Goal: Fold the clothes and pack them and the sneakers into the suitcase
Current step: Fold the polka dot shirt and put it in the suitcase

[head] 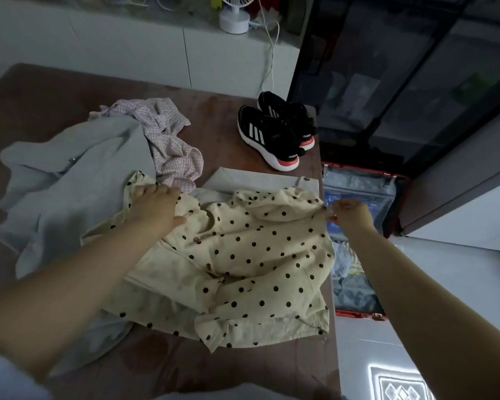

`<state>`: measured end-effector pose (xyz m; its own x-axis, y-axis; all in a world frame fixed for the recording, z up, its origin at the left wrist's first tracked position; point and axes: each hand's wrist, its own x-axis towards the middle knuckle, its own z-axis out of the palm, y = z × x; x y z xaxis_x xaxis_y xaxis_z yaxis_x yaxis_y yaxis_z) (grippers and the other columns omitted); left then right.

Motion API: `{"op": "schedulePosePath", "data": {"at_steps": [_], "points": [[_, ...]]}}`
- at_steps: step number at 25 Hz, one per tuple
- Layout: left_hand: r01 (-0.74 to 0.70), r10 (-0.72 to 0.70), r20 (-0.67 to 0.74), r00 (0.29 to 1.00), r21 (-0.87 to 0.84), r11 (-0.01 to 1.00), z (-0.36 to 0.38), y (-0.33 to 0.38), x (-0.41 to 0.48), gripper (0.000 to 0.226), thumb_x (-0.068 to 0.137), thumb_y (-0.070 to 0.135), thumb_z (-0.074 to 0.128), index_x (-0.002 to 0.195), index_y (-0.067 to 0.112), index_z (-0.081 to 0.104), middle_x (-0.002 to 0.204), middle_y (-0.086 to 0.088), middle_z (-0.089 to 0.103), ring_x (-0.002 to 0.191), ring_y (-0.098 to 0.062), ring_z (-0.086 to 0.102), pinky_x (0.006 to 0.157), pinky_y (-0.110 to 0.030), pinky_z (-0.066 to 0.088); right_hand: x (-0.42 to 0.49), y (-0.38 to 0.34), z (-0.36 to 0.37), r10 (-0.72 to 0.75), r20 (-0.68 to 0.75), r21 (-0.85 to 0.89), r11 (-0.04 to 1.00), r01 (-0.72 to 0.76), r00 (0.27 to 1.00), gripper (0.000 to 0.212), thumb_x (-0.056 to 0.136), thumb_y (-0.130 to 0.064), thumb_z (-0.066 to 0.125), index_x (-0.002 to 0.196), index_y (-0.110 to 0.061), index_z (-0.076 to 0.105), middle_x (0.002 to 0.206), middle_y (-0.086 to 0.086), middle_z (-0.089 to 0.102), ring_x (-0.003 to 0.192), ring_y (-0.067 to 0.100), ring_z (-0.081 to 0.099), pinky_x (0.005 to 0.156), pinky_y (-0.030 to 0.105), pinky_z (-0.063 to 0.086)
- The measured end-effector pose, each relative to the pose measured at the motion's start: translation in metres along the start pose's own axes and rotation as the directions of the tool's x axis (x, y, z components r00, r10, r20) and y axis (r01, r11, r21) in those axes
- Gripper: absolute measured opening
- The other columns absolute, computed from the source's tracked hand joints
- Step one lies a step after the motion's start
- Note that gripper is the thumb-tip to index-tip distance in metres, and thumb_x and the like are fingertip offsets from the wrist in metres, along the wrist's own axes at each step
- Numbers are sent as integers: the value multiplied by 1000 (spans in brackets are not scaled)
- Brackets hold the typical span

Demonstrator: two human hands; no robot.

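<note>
While the curled fingers of the left hand [156, 207] grip a cream shirt with black dots [257, 255] near its collar, the right hand [351, 216] pinches the far right corner of the same shirt between thumb and fingertips, holding the cloth stretched between them. Both bare forearms reach in from the bottom of the view. The shirt lies spread and rumpled on a brown surface [228, 116], its upper part overlapping a folded beige garment [254, 179]. To the left of the shirt sits a loose grey-green garment [70, 192], with a crumpled pink checked garment [171, 140] resting against its upper edge. Farther back on the same surface, a pair of black sneakers with white stripes and red heels [274, 131] stands side by side, apart from the clothes. Just past the right edge of the surface, a red-rimmed suitcase [358, 314] lies open on the pale floor, with some cloth and plastic already inside. A dark glass-fronted cabinet [401, 82] rises behind it, a white desk fan [233, 15] stands on the ledge beyond, and a patterned mat [399, 385] shows at lower right.
</note>
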<state>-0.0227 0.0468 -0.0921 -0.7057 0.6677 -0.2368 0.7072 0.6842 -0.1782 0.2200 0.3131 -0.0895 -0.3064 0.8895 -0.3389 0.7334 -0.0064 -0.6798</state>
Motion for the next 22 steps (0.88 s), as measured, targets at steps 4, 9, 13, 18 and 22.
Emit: {"op": "schedulePosePath", "data": {"at_steps": [4,9,13,18,22], "points": [[-176,177,-91,980,19,984,-7,-14,-5,50,87,56,48,129,28,47,128,4,48,121,-18,42,100,-33,20,-16,1,43,-273,202,-303,896,325,941,53,84,-32,61,132,-16,43,135,12,39,123,33,41,105,43,35],[-116,107,-70,992,-147,982,-23,-60,-6,66,72,62,63,127,28,51,138,4,41,131,-19,29,106,-31,9,-13,-31,75,-512,183,-641,585,497,839,81,84,-51,56,146,-17,15,150,11,21,140,30,14,117,43,6],[-301,267,-164,950,-249,921,-19,-76,-10,41,83,49,56,112,21,64,146,3,39,142,-17,18,112,-25,-1,-17,-57,91,-489,435,-613,455,646,757,77,87,-41,57,147,-20,14,153,5,19,142,29,10,116,41,2],[-500,491,-112,864,-303,811,-78,-39,-22,25,93,35,40,109,19,52,87,-1,58,90,-20,53,79,-37,44,-38,-95,129,-511,698,-334,388,859,502,87,82,-25,67,149,-25,11,156,0,16,144,23,11,118,39,8],[-536,529,-127,839,-356,765,-106,-36,-24,5,94,24,47,96,28,49,68,9,49,62,-4,48,58,-21,34,-40,-116,125,-332,862,-332,199,922,382,62,84,-40,62,138,-19,40,148,1,36,141,21,21,115,42,9]]}}
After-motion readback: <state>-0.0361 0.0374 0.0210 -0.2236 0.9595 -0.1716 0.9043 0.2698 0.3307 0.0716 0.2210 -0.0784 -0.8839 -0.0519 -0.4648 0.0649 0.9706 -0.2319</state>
